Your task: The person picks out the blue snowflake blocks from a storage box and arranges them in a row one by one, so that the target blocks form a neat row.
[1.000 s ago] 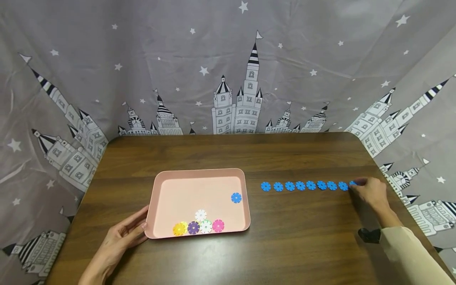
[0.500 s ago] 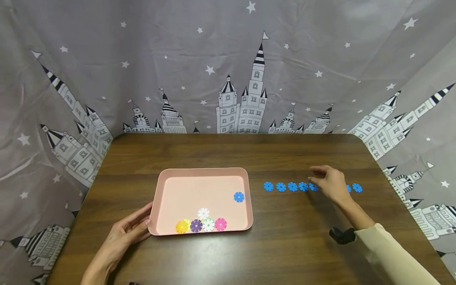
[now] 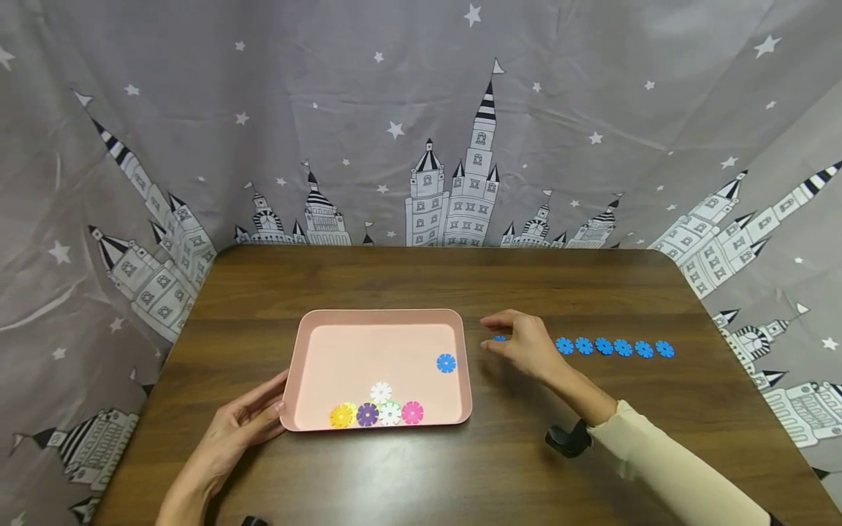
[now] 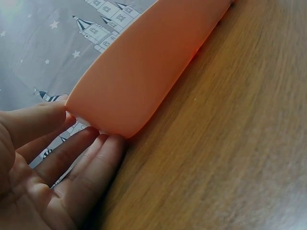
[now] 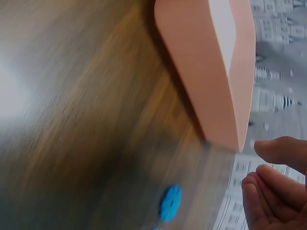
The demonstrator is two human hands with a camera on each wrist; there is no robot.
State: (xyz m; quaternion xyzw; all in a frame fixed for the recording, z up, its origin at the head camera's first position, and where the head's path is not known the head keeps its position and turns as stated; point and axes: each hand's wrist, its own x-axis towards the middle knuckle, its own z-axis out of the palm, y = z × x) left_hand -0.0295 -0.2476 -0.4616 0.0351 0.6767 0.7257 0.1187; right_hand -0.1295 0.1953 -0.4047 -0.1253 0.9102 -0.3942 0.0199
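My left hand (image 3: pixel 226 438) holds the near left side of a shallow pink tray (image 3: pixel 378 317); in the left wrist view its thumb meets the rim and the other fingers touch the lower edge. My right hand (image 3: pixel 526 343) hovers over the left end of a row of blue notched plastic discs (image 3: pixel 604 346), holding nothing, thumb and fingertips apart. A blue disc (image 5: pixel 170 203) lies on the table below it in the right wrist view. Inside the tray, one blue disc (image 3: pixel 446 363) lies near the right wall. The right hand hides part of the row.
Along the tray's near wall lie yellow (image 3: pixel 341 416), purple (image 3: pixel 368 414), white (image 3: pixel 389 413) and pink discs (image 3: pixel 413 413). The wooden table (image 3: pixel 421 277) ends at a grey curtain (image 3: pixel 316 73) printed with castles. A black strap piece (image 3: pixel 569 440) hangs at my right wrist.
My right hand has let go of the blue disc at the row's right end and moved left along the row to beside the tray. My left hand stays at the tray.
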